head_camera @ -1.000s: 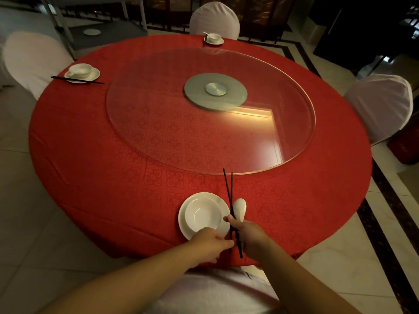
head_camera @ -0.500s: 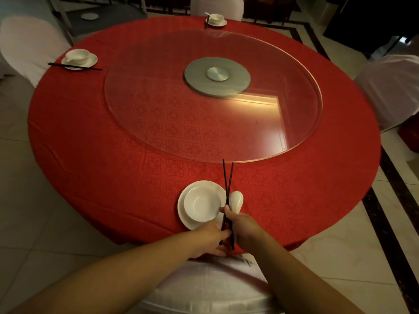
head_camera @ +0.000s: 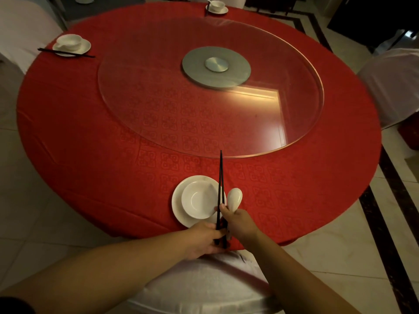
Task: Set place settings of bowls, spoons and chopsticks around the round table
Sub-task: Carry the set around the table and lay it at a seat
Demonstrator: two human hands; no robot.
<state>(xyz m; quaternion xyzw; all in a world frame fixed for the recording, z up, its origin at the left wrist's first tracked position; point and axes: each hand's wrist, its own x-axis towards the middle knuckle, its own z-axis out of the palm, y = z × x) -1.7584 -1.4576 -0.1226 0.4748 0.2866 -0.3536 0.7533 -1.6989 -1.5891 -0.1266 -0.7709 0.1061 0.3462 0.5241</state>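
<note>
Chopsticks point(head_camera: 220, 177) are lying pinched at their near ends between both hands, the left hand point(head_camera: 204, 240) and right hand point(head_camera: 238, 222) gripping them together at the bench point(head_camera: 90, 143) edge. Just beyond the hands, a bowl point(head_camera: 197, 199) is sitting on a plate point(head_camera: 178, 206), with a spoon point(head_camera: 234, 198) poking out past the right hand's fingers. No writing is showing anywhere.

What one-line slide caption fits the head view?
Both hands align black chopsticks between bowl and spoon on the red round table.

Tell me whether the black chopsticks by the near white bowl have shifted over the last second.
Yes. The black chopsticks now lie parallel, tips together near the glass turntable edge, no longer splayed.
</note>
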